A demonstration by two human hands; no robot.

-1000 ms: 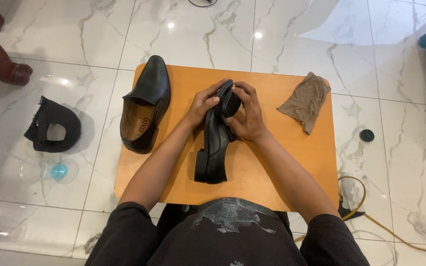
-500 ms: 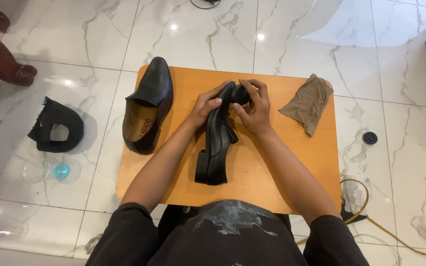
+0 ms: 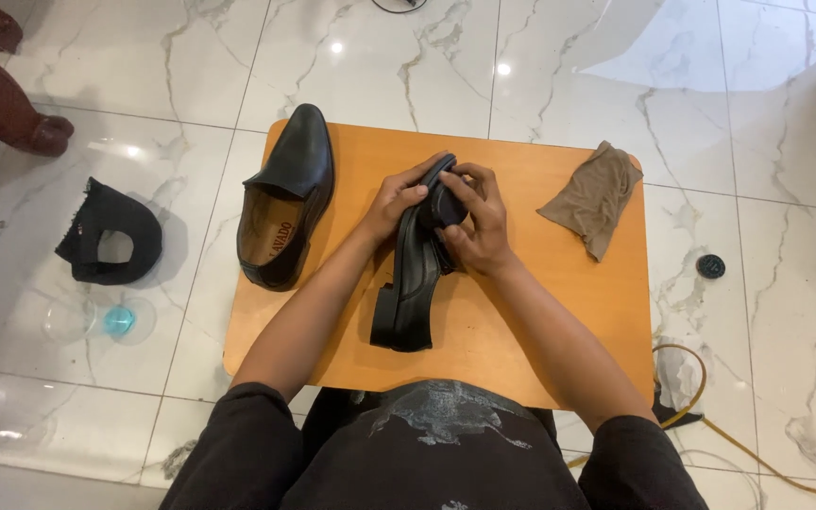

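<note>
A black leather shoe (image 3: 413, 288) lies on its side on the small orange table (image 3: 540, 312), heel toward me. My left hand (image 3: 394, 203) grips its toe end from the left. My right hand (image 3: 474, 222) presses a small dark pad or brush (image 3: 446, 206) against the toe. The second black shoe (image 3: 287, 198) stands upright at the table's left, its tan lining showing. A brown cloth (image 3: 595, 196) lies crumpled at the table's right corner.
On the marble floor to the left lie a black fabric piece (image 3: 110, 234) and a clear lid with a blue centre (image 3: 106, 319). A small round black cap (image 3: 710, 266) and a yellowish cable (image 3: 710, 416) are on the right. Dark wooden furniture legs (image 3: 11, 104) stand at top left.
My right hand has slid along the toe of the held shoe, rubbing it with the dark pad. The view shifted slightly; the other shoe and cloth stayed put.
</note>
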